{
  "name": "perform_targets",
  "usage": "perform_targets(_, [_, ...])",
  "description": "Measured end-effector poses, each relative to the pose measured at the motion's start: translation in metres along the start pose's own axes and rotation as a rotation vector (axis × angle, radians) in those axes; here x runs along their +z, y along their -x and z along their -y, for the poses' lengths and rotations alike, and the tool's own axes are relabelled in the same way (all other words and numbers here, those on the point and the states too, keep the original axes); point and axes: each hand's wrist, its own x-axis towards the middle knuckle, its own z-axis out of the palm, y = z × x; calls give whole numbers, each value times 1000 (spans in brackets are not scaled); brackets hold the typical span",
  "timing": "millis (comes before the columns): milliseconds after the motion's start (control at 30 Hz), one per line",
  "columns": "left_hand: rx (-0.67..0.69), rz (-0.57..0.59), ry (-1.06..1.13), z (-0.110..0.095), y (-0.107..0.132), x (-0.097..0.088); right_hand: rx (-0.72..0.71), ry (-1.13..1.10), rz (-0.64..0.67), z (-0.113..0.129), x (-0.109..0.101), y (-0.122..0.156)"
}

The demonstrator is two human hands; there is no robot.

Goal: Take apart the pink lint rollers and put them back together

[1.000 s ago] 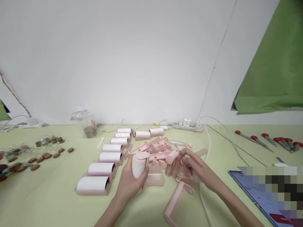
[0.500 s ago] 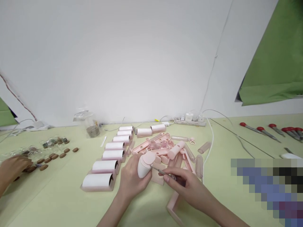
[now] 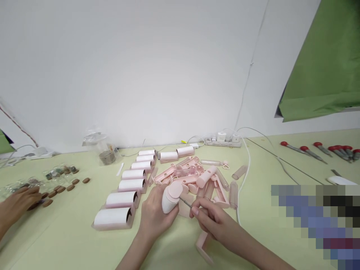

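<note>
My left hand (image 3: 154, 217) is closed around a small white roller with a pink end cap (image 3: 170, 197), held upright above the table. My right hand (image 3: 211, 220) pinches a thin metal tool (image 3: 186, 203) whose tip points at the side of the roller. Just behind lies a heap of loose pink plastic parts (image 3: 197, 176). A pink frame (image 3: 204, 245) lies under my right wrist.
A row of white rolls in pink holders (image 3: 125, 195) runs along my left. Another person's hand (image 3: 18, 204) rests at far left by brown discs (image 3: 60, 186). Red-handled screwdrivers (image 3: 317, 150) lie far right, a power strip (image 3: 223, 140) and white cable (image 3: 244, 176) behind.
My right hand came from the pink heap with the thin tool and brought its tip to the roller. Another person's hand appeared at the far left.
</note>
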Motion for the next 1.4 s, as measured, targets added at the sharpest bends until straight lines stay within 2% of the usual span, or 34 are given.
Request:
perform_targets(100, [-32, 29, 115, -8, -2, 0, -59, -15, -2, -1, 2, 0])
perform_targets(200, [-87, 18, 219, -16, -8, 4, -131, -15, -99, -3, 3, -1])
perform_targets(433, [-86, 10, 182, -30, -38, 18, -268, -106, -252, -4, -4, -11])
perform_targets(533, [-216, 14, 261, -39, -54, 26, -307, -133, -344, 0, -10, -18])
perform_targets(667, [-406, 16, 392, -41, -68, 36, -308, -15, -413, 8, -31, -23])
perform_targets(733, [-412, 39, 433, -38, -70, 38, -290, 113, -536, 12, -46, -20])
perform_targets(800, [-333, 146, 495, -38, -66, 35, -282, 227, -629, 15, -60, -17])
perform_targets(833, [-276, 214, 536, -39, -64, 33, -280, 261, -602, 16, -65, -15])
perform_targets(900, [-183, 337, 626, -44, -59, 29, -283, 293, -417, 16, -70, -14])
perform_targets(967, [-181, 389, 690, -50, -57, 26, -289, 275, -299, 14, -69, -16])
perform_targets(1067, [-293, 351, 758, -59, -59, 29, -302, 162, -376, 10, -62, -21])
perform_targets(1200, [-513, 194, 948, -66, -71, 39, -289, -11, -542, 10, -63, -24])
perform_targets(1300, [-638, 51, 1058, -62, -82, 37, -171, 76, -680, 15, -85, -24])
perform_targets(1400, [-730, 1, 1061, -48, -86, 21, -67, 238, -720, 19, -121, -27])
